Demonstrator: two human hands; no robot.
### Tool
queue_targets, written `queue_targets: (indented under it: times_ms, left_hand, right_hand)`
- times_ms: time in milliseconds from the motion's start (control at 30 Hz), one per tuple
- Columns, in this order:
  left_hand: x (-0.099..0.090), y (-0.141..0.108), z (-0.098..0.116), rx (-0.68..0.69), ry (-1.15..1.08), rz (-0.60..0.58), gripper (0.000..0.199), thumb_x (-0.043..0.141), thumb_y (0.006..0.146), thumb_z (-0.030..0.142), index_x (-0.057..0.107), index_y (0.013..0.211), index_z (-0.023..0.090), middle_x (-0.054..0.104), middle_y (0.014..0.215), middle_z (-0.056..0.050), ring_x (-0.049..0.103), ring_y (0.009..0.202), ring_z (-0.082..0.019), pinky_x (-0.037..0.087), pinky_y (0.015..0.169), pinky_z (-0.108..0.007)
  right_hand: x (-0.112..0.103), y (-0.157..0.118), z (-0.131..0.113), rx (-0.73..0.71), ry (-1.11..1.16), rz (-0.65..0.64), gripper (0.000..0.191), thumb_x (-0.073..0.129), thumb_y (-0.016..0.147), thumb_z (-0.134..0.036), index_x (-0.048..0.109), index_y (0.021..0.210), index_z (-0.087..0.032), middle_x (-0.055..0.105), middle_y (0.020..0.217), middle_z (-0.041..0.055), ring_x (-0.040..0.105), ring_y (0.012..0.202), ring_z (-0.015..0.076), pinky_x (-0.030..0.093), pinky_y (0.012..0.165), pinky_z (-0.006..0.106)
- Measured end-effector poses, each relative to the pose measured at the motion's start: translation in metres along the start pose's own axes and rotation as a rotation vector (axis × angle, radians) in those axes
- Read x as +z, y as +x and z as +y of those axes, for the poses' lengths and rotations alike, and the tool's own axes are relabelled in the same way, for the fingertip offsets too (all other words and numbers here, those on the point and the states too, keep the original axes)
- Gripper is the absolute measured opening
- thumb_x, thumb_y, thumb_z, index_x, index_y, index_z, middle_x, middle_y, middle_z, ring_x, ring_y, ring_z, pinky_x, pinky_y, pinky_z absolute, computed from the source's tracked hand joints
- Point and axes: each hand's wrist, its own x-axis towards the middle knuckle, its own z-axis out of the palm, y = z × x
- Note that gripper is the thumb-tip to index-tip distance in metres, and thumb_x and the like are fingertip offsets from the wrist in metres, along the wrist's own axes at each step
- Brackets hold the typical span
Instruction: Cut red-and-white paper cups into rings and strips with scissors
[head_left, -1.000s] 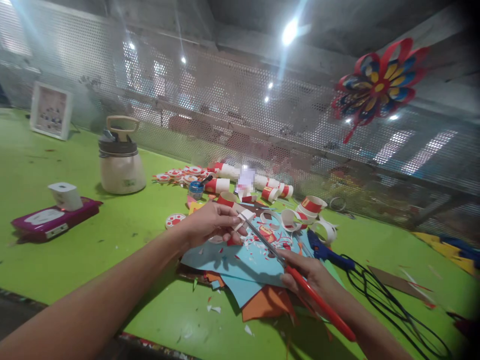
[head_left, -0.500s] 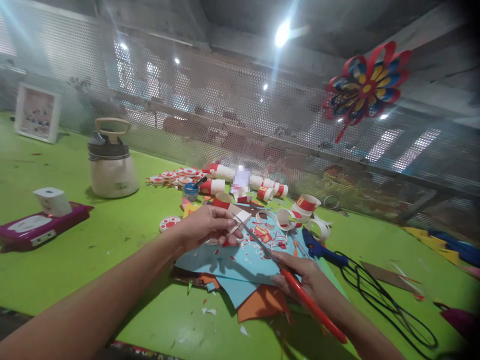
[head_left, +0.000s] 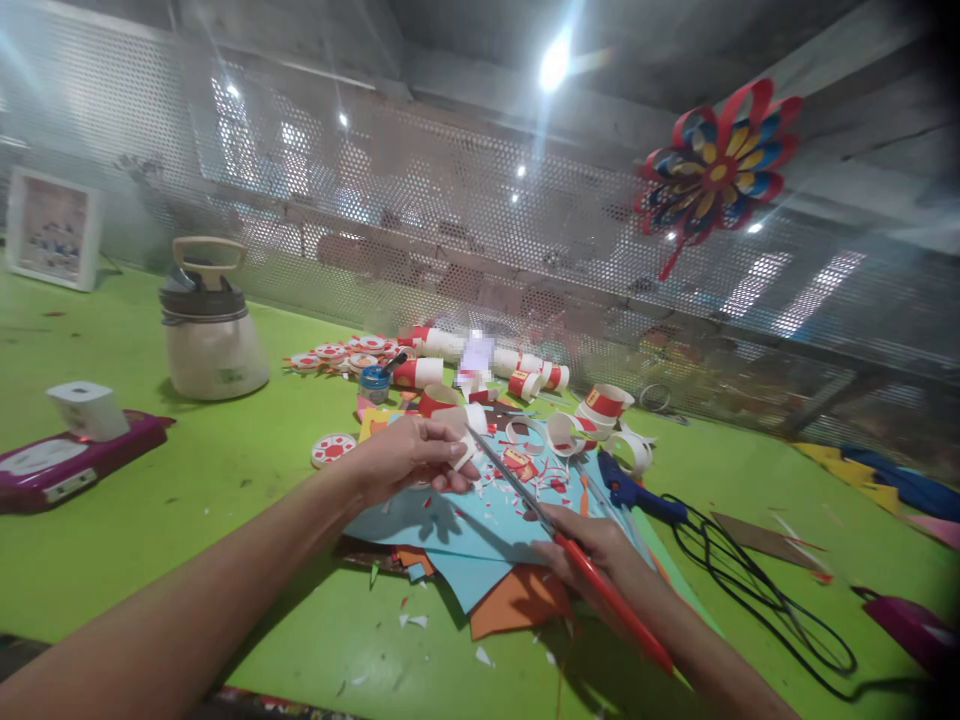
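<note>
My left hand [head_left: 412, 455] is closed on a small white paper piece [head_left: 466, 447], pinched between thumb and fingers above the blue paper sheets. Red-handled scissors [head_left: 600, 585] are gripped in my right hand [head_left: 589, 545]. Their long blades point up and left, with the tips close beside the white piece. Beneath both hands, the blue paper [head_left: 450, 525] is strewn with red and white scraps, and orange paper [head_left: 521, 600] sticks out from under it. Cut paper-cup rings [head_left: 566, 435] lie just beyond the blades.
A blue glue gun [head_left: 637, 495] with a looped black cable lies to the right. Behind are several paper cups [head_left: 420, 373] and a blue jar [head_left: 373, 383]. On the left stand a cream pot [head_left: 214, 350] and a purple power strip [head_left: 82, 460] with a white plug.
The view has shifted slightly, so most things sit a little further left. The white piece has turned in my left hand. Both hands keep their holds.
</note>
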Motion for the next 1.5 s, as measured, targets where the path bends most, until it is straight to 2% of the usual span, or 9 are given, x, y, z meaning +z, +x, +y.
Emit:
queue_targets:
  times_ms: [200,400,533,733,900,1000,1200,1300,1500]
  left_hand:
    - [-0.004,0.0,0.002,0.006,0.028,0.059,0.019,0.073,0.072,0.026,0.065,0.073,0.009,0.074,0.076,-0.014,0.061,0.052,-0.01,0.04,0.047,-0.019]
    - [-0.026,0.003,0.009,0.112,0.018,0.289,0.01,0.068,0.074,0.018,0.06,0.08,0.013,0.072,0.071,-0.009,0.063,0.057,-0.012,0.042,0.049,-0.019]
    - [-0.028,0.007,0.006,0.09,0.015,0.365,0.011,0.064,0.071,0.011,0.059,0.081,0.013,0.071,0.067,-0.009,0.064,0.057,-0.014,0.041,0.048,-0.019]
    - [-0.019,0.011,-0.005,-0.001,0.07,0.377,0.01,0.06,0.062,0.007,0.059,0.07,0.013,0.07,0.066,-0.009,0.049,0.042,-0.007,0.03,0.041,-0.019]
    - [-0.018,0.015,-0.01,-0.006,0.178,0.383,0.013,0.061,0.06,0.011,0.062,0.073,0.012,0.07,0.07,-0.007,0.051,0.048,-0.009,0.032,0.044,-0.02]
    - [-0.017,0.017,-0.011,0.007,0.273,0.397,0.016,0.067,0.06,0.015,0.064,0.075,0.013,0.063,0.056,0.0,0.047,0.045,-0.009,0.031,0.044,-0.021]
    - [-0.009,0.022,-0.011,0.062,0.412,0.435,0.016,0.073,0.061,0.021,0.067,0.074,0.014,0.057,0.052,0.003,0.048,0.047,-0.011,0.033,0.048,-0.023]
    - [-0.006,0.024,-0.012,0.072,0.436,0.442,0.011,0.073,0.064,0.022,0.064,0.063,0.015,0.055,0.046,0.003,0.046,0.043,-0.01,0.03,0.045,-0.022]
    - [-0.008,0.023,-0.016,0.08,0.369,0.439,0.032,0.073,0.062,0.012,0.049,0.041,0.017,0.046,0.032,0.005,0.04,0.032,-0.007,0.024,0.039,-0.021]
  right_hand:
    - [0.003,-0.002,0.005,0.025,-0.035,0.073,0.033,0.053,0.089,-0.043,0.065,0.108,-0.018,0.063,0.075,0.0007,0.054,0.064,0.0169,0.045,0.06,0.026]
    - [0.002,0.002,0.012,0.096,-0.027,0.255,0.038,0.05,0.089,-0.044,0.063,0.106,-0.013,0.058,0.072,0.0015,0.051,0.064,0.0171,0.042,0.057,0.026]
    - [0.002,0.007,0.023,0.119,-0.022,0.295,0.04,0.05,0.087,-0.049,0.063,0.098,-0.013,0.054,0.065,0.0,0.047,0.058,0.0158,0.04,0.055,0.026]
    - [0.007,0.01,0.03,0.155,-0.088,0.22,0.04,0.05,0.084,-0.048,0.065,0.094,-0.012,0.06,0.067,0.0038,0.052,0.059,0.0178,0.041,0.056,0.026]
    - [0.006,0.008,0.028,0.213,-0.203,0.144,0.034,0.049,0.084,-0.033,0.066,0.106,-0.013,0.07,0.077,0.0094,0.061,0.066,0.0229,0.041,0.06,0.028]
    - [0.004,0.005,0.025,0.24,-0.28,0.099,0.034,0.048,0.082,-0.021,0.066,0.11,-0.016,0.072,0.089,0.0135,0.065,0.076,0.0269,0.04,0.063,0.03]
    - [0.003,-0.001,0.011,0.227,-0.383,0.014,0.032,0.05,0.084,-0.019,0.063,0.112,-0.021,0.072,0.094,0.0112,0.065,0.085,0.0261,0.04,0.067,0.028]
    - [0.007,-0.004,0.002,0.19,-0.423,-0.001,0.033,0.051,0.084,-0.017,0.062,0.115,-0.019,0.069,0.099,0.0134,0.062,0.093,0.0284,0.039,0.074,0.031]
    - [0.012,-0.006,-0.001,0.173,-0.415,0.029,0.038,0.051,0.084,-0.018,0.061,0.121,-0.015,0.067,0.099,0.0181,0.06,0.091,0.0334,0.04,0.075,0.039]
